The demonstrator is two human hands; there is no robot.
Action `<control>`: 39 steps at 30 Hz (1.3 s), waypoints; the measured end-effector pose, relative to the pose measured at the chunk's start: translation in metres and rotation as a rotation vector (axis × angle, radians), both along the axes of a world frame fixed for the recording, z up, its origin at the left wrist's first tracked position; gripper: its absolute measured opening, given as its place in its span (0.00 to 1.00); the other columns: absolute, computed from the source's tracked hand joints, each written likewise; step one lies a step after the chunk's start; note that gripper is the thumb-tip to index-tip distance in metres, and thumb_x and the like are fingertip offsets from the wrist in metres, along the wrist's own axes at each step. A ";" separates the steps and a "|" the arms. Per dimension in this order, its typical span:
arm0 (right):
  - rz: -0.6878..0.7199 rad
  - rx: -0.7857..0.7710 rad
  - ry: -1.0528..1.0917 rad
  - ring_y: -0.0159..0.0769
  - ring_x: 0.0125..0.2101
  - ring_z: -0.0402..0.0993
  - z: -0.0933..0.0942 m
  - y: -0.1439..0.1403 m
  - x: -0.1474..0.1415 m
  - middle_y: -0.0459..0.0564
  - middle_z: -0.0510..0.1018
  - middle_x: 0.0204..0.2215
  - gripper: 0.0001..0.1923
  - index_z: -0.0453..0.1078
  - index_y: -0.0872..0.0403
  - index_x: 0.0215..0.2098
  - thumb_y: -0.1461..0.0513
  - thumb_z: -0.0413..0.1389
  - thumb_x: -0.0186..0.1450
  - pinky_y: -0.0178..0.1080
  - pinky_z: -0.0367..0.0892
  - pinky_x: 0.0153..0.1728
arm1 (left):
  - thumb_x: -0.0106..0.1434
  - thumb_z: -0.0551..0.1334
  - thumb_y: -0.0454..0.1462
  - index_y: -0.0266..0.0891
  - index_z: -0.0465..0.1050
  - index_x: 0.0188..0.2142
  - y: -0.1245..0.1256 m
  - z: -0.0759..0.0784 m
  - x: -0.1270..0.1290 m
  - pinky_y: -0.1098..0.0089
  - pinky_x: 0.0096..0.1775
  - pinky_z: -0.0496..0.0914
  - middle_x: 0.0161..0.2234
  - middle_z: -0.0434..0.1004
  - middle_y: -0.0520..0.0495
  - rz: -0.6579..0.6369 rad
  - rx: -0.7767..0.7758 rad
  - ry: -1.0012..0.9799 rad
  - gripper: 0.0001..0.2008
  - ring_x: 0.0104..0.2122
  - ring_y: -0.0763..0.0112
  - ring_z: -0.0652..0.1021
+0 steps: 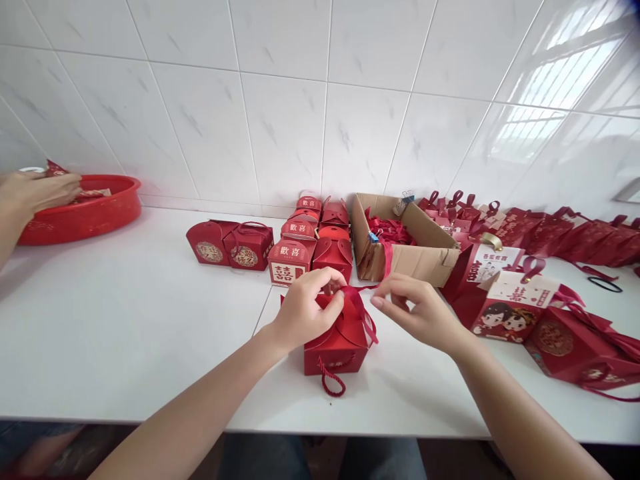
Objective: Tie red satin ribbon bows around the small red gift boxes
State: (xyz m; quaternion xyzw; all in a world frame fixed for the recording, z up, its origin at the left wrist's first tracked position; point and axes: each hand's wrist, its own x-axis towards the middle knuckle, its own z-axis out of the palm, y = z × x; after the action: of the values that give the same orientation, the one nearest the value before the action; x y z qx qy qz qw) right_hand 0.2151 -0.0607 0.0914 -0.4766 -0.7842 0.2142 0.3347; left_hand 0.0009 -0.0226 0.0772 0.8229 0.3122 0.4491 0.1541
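**Red gift box — ribbon being tied at the top**

Head view: the red gift box (336, 343) stands on the white table (125, 320), near its front edge and just in front of the row of finished small boxes (310, 247). Its cord handle (333, 381) hangs down the front face. The left hand (305, 310) rests on the box's top, thumb and fingers pinched shut on the red ribbon (361, 308) where it meets the folded flaps. The right hand (417, 308), just right of the box, is curled with the fingertips drawn together; a thin strand of ribbon runs toward it, though whether it is actually pinched cannot be told.

Judging by this, the step in hand is fastening the ribbon over the closed flaps — the knot or bow looks not yet drawn up. The next move would call for steady tension from both sides while the left hand keeps the flaps pressed together.

Behind the box to its right lies an open cardboard carton (410, 243) holding more ribbons, and farther right, larger printed boxes (505, 303). Far left of the box, another person's hand (40, 192) reaches into a red basin (85, 220).
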 end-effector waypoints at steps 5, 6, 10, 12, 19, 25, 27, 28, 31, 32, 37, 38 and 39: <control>0.122 -0.348 0.408 0.30 0.28 0.67 -0.009 0.022 -0.017 0.49 0.75 0.32 0.18 0.71 0.55 0.38 0.51 0.62 0.57 0.33 0.63 0.28 | 0.60 0.57 0.31 0.39 0.67 0.33 0.000 -0.001 0.000 0.72 0.34 0.70 0.29 0.74 0.52 -0.020 -0.011 -0.047 0.03 0.29 0.74 0.74; 0.140 -0.378 0.438 0.30 0.29 0.68 -0.010 0.024 -0.020 0.49 0.75 0.31 0.18 0.71 0.56 0.37 0.52 0.63 0.56 0.33 0.64 0.29 | 0.60 0.57 0.32 0.39 0.67 0.33 0.000 -0.001 0.000 0.72 0.33 0.70 0.28 0.74 0.52 -0.019 -0.018 -0.055 0.03 0.29 0.74 0.74; 0.174 -0.411 0.488 0.30 0.29 0.69 -0.017 0.027 -0.025 0.48 0.75 0.30 0.16 0.73 0.57 0.33 0.53 0.64 0.56 0.34 0.66 0.33 | 0.61 0.58 0.33 0.39 0.67 0.33 0.001 -0.003 -0.001 0.73 0.32 0.70 0.28 0.74 0.52 -0.007 -0.037 -0.101 0.01 0.28 0.74 0.74; 0.186 -0.426 0.520 0.30 0.30 0.70 -0.022 0.027 -0.025 0.49 0.76 0.30 0.16 0.73 0.57 0.37 0.53 0.63 0.57 0.35 0.66 0.34 | 0.61 0.58 0.33 0.39 0.67 0.34 0.001 -0.004 -0.001 0.73 0.33 0.70 0.28 0.74 0.52 0.010 -0.045 -0.117 0.01 0.28 0.75 0.75; 0.180 -0.459 0.583 0.31 0.30 0.70 -0.032 0.025 -0.028 0.48 0.76 0.29 0.19 0.73 0.55 0.45 0.53 0.61 0.60 0.36 0.66 0.36 | 0.60 0.59 0.32 0.38 0.68 0.33 0.000 -0.005 -0.003 0.75 0.32 0.69 0.28 0.74 0.53 0.009 -0.035 -0.163 0.01 0.27 0.77 0.75; 0.110 -0.363 0.497 0.32 0.31 0.68 -0.030 0.019 -0.040 0.48 0.77 0.30 0.12 0.78 0.54 0.37 0.55 0.60 0.60 0.37 0.64 0.37 | 0.60 0.59 0.33 0.38 0.69 0.32 -0.001 -0.004 -0.003 0.74 0.33 0.69 0.27 0.74 0.53 -0.002 -0.111 -0.154 0.01 0.28 0.75 0.75; 0.058 -0.307 0.504 0.31 0.30 0.67 -0.032 0.019 -0.042 0.46 0.75 0.28 0.11 0.77 0.54 0.32 0.55 0.62 0.58 0.36 0.63 0.34 | 0.60 0.59 0.35 0.38 0.69 0.30 0.000 -0.001 -0.005 0.73 0.35 0.69 0.28 0.74 0.52 0.018 -0.152 -0.122 0.03 0.30 0.74 0.75; 0.037 -0.287 0.512 0.31 0.30 0.67 -0.033 0.019 -0.042 0.46 0.74 0.28 0.10 0.77 0.54 0.31 0.55 0.63 0.57 0.35 0.63 0.34 | 0.60 0.60 0.35 0.39 0.69 0.30 0.001 0.002 -0.008 0.72 0.36 0.69 0.29 0.74 0.52 0.023 -0.179 -0.097 0.03 0.31 0.73 0.75; 0.032 -0.322 0.536 0.31 0.30 0.69 -0.034 0.018 -0.043 0.47 0.74 0.30 0.11 0.75 0.55 0.30 0.55 0.63 0.56 0.34 0.64 0.31 | 0.60 0.60 0.38 0.40 0.70 0.34 0.001 0.010 -0.021 0.69 0.42 0.69 0.36 0.75 0.50 0.008 -0.295 -0.011 0.04 0.38 0.69 0.75; 0.024 -0.367 0.541 0.31 0.28 0.69 -0.033 0.017 -0.043 0.47 0.74 0.29 0.12 0.74 0.55 0.31 0.54 0.63 0.56 0.33 0.64 0.27 | 0.60 0.60 0.39 0.41 0.70 0.36 0.000 0.012 -0.028 0.68 0.44 0.68 0.38 0.74 0.50 0.009 -0.334 0.010 0.05 0.40 0.68 0.74; -0.009 -0.527 0.518 0.24 0.13 0.60 -0.028 0.013 -0.044 0.41 0.69 0.18 0.16 0.68 0.54 0.33 0.50 0.61 0.57 0.28 0.52 0.11 | 0.60 0.59 0.45 0.43 0.66 0.39 -0.009 0.006 -0.054 0.65 0.43 0.69 0.42 0.72 0.48 0.109 -0.499 0.112 0.11 0.43 0.64 0.73; 0.009 -0.527 0.515 0.23 0.12 0.60 -0.027 0.012 -0.044 0.41 0.69 0.19 0.16 0.68 0.54 0.33 0.51 0.61 0.57 0.28 0.53 0.11 | 0.60 0.59 0.46 0.43 0.65 0.39 -0.011 0.003 -0.056 0.66 0.41 0.69 0.41 0.71 0.48 0.111 -0.540 0.132 0.12 0.42 0.64 0.73; 0.029 -0.532 0.516 0.23 0.12 0.59 -0.025 0.011 -0.044 0.41 0.70 0.19 0.16 0.68 0.54 0.33 0.51 0.60 0.58 0.28 0.54 0.11 | 0.60 0.59 0.47 0.43 0.65 0.39 -0.013 0.001 -0.057 0.66 0.40 0.69 0.40 0.71 0.48 0.104 -0.583 0.144 0.13 0.40 0.65 0.72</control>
State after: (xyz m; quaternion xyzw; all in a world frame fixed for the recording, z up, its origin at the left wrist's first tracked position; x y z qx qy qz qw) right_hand 0.1712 -0.0493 0.0667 -0.4662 -0.5975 0.5283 0.3828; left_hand -0.0560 -0.0357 0.0779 0.7565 0.4798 0.2885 0.3379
